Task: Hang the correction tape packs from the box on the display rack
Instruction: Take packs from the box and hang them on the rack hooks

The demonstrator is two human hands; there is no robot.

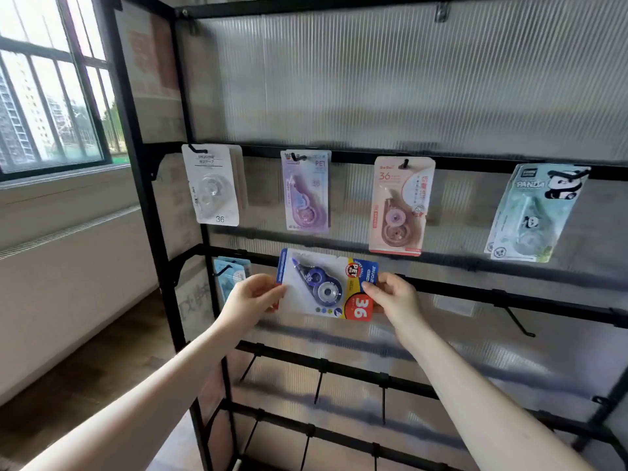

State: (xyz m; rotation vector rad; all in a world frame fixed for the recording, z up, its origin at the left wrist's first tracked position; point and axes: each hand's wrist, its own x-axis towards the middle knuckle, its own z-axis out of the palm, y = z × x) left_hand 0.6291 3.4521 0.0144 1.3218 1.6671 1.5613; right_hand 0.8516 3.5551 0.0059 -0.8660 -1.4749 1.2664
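head view: left hand and right hand pinch opposite ends of the blue pack, held sideways before the rack second rail. risk: sideways pack misses the hook and drops.

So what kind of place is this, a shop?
Probably a stationery shop display or a mock-up of one: a black display rack with hooks, packaged correction tape packs hanging on it, and a window showing apartment blocks outside.
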